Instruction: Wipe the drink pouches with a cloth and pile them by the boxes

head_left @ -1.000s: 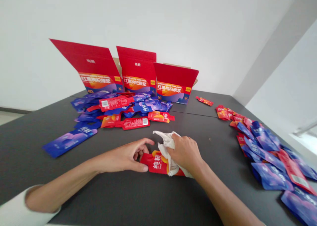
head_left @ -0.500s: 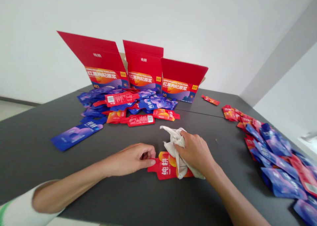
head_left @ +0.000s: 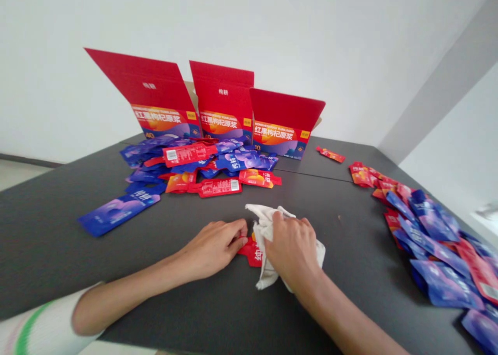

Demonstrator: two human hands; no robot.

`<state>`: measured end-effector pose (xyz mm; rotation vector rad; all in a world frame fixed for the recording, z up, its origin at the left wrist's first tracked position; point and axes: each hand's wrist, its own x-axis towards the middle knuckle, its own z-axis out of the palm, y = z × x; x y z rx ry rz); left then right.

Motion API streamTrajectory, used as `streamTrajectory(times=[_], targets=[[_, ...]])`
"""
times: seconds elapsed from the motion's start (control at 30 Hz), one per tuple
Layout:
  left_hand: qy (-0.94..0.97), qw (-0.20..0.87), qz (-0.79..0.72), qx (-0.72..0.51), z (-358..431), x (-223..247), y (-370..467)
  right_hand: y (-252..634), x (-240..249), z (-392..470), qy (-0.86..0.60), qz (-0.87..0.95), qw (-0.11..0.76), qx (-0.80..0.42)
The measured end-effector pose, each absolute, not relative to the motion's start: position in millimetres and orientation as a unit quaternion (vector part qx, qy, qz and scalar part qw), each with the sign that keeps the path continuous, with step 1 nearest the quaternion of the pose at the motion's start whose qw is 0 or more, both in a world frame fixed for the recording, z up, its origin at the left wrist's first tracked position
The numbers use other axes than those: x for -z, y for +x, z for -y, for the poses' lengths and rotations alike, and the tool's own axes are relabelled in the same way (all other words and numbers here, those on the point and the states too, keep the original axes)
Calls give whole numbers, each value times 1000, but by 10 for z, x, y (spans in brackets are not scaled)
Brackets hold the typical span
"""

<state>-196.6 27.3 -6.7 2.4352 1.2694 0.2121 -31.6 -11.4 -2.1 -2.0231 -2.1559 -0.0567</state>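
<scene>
A red pouch [head_left: 254, 255] with white lettering lies on the dark table, its narrow neck toward the left. My left hand [head_left: 223, 243] pinches that neck between thumb and fingers. Bunched under my right hand [head_left: 293, 243] is a white cloth [head_left: 268, 264], which presses over the pouch and hides most of it. Just beyond my hands, a red pouch [head_left: 220, 187] with a barcode rests at the front of a mixed pile, and a blue pouch [head_left: 120, 208] lies to the left.
Three red boxes with raised lids, the left box [head_left: 163, 117], the middle box [head_left: 223, 121] and the right box [head_left: 278, 134], stand behind the pile. More blue pouches [head_left: 431, 217] and red pouches are heaped at the right edge. A small red pouch [head_left: 330, 154] lies at the back right.
My right hand has slid the cloth left along the pouch, covering more of its lettering. My left hand still holds the neck, its fingers now closed more tightly.
</scene>
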Motion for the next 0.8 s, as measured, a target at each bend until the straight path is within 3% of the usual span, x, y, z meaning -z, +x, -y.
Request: streamTrajectory(times=[0.1,0.27,0.43,0.6,0.8], targets=[[865,189,-460,-68,-283,70,-1956,-369,20,148,-635,766,98,13],[862,198,-459,-86,-288,62,-1947,-294,-1,119,-694,715,70,41],[863,197,-457,-86,-300,104,-1947,-277,33,125,-618,781,91,15],[868,195,-448,-87,-289,95,-1930,-178,13,57,-705,704,73,50],[865,210,-447,-85,-292,75,-1917,-221,2,67,-622,779,74,5]])
